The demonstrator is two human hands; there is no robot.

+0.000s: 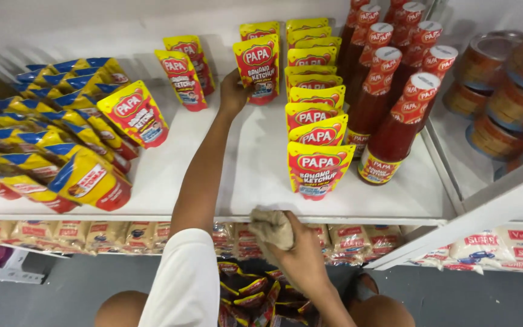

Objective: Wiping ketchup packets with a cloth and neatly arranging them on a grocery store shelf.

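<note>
My left hand (233, 92) reaches far back on the white shelf (255, 163) and grips a yellow and red ketchup pouch (258, 68) standing upright there. My right hand (298, 257) hovers at the shelf's front edge, closed around a crumpled beige cloth (271, 228). A row of several matching pouches (316, 121) stands in line just right of my left hand, running from the back wall to the front.
Tall red sauce bottles (394, 97) stand right of the pouch row. Blue and yellow pouches (49, 145) lie piled at left, with two upright pouches (183, 69) behind. Round tins (503, 91) fill the right bay. Packets (255, 297) sit below by my knees.
</note>
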